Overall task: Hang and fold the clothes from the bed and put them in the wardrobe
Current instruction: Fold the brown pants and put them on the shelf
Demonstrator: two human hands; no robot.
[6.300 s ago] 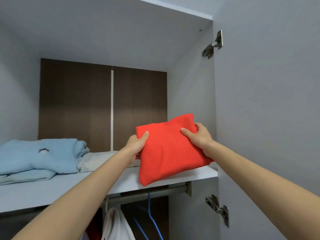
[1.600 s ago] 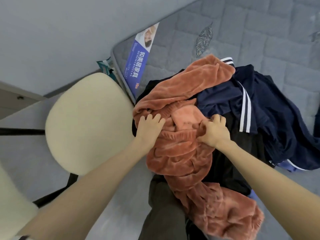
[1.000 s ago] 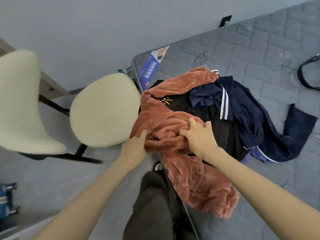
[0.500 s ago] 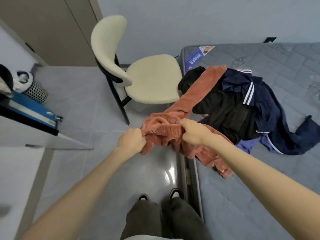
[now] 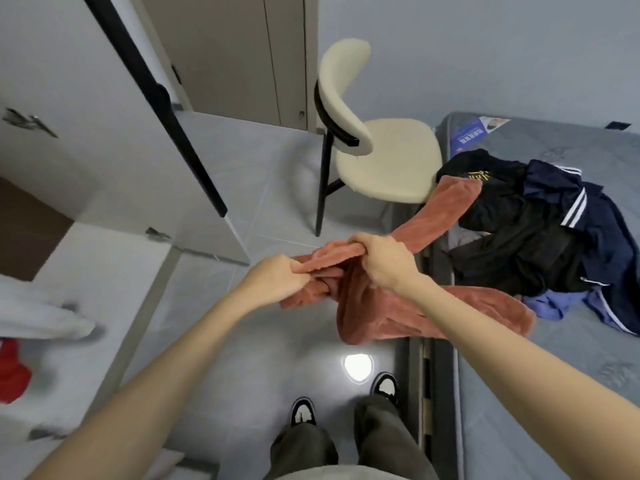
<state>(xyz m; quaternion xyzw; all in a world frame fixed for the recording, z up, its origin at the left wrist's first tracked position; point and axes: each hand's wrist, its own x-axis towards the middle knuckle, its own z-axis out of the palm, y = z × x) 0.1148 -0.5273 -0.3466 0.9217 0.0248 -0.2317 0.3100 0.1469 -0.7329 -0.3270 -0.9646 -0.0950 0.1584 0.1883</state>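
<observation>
A rust-orange fleece garment [image 5: 377, 308] hangs between my hands over the floor beside the bed. My left hand [image 5: 277, 280] grips one bunched end. My right hand [image 5: 382, 261] grips the fabric a little further right, fingers curled over it. One long part of the garment still trails up onto the grey mattress [image 5: 554, 358]. There a pile of dark clothes [image 5: 526, 233] lies, with a navy white-striped piece [image 5: 581, 199] on its right side.
A cream chair [image 5: 384, 161] with black legs stands by the head of the bed. The open wardrobe door [image 5: 114, 133] and the wardrobe are at the left, with white and red cloth [image 5: 14, 372] blurred inside. My feet [image 5: 343, 400] stand on the grey tiled floor.
I have turned left away from the bed, pulling the fleece garment off the pile. The wardrobe door and shelves have come into view at the left.
</observation>
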